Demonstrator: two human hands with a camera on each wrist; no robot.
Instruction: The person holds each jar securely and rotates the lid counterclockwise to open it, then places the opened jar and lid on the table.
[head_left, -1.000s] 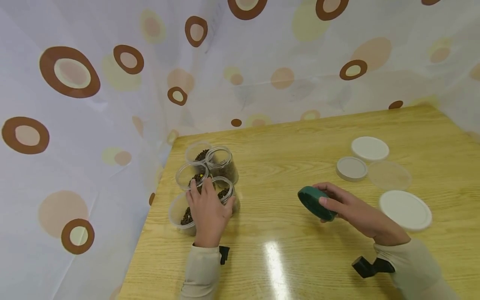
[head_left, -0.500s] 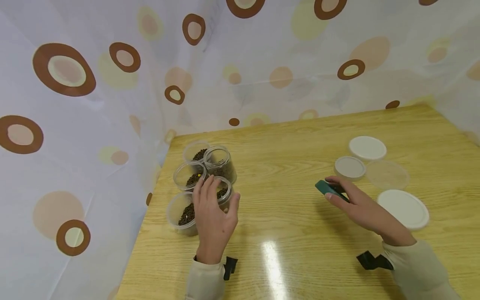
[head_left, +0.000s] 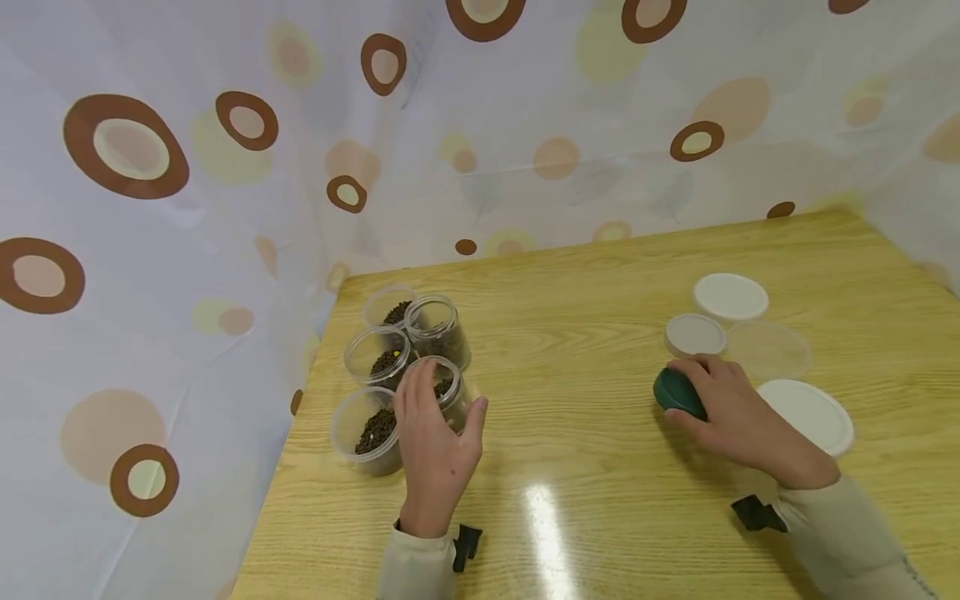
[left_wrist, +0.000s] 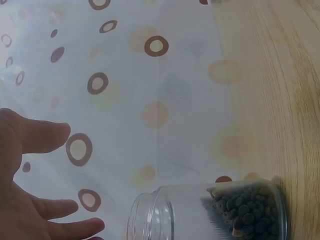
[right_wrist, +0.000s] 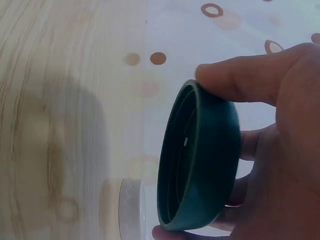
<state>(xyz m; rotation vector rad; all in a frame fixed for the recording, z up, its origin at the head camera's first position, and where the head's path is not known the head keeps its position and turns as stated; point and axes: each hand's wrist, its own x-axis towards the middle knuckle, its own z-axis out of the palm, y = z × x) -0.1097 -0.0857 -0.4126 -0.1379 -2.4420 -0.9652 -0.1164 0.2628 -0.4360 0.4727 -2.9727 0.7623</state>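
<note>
My right hand (head_left: 731, 417) grips a dark green round screw lid (head_left: 675, 393) by its rim, above the table at the right. In the right wrist view the lid's hollow, threaded underside (right_wrist: 184, 155) faces the table, the lid tilted between thumb and fingers. My left hand (head_left: 438, 462) hovers with spread, relaxed fingers, partly in front of a clear jar (head_left: 456, 407) with dark brown pellets. The left wrist view shows that jar (left_wrist: 187, 210) uncapped, apart from the fingers and thumb. Left of the hand stands a clear open tub (head_left: 367, 442), also holding dark pellets.
Behind them stand more open clear containers with dark pellets: a jar (head_left: 447, 337), a middle one (head_left: 375, 358) and a back one (head_left: 390, 304). Loose lids lie at the right: white (head_left: 731, 297), greyish (head_left: 696, 335), translucent (head_left: 776, 350) and white (head_left: 810, 417). A patterned curtain (head_left: 525, 100) borders the table.
The left hand has drawn back from the jars toward me. My right hand has carried the green lid rightward, toward the loose lids, turning it over on the way.
</note>
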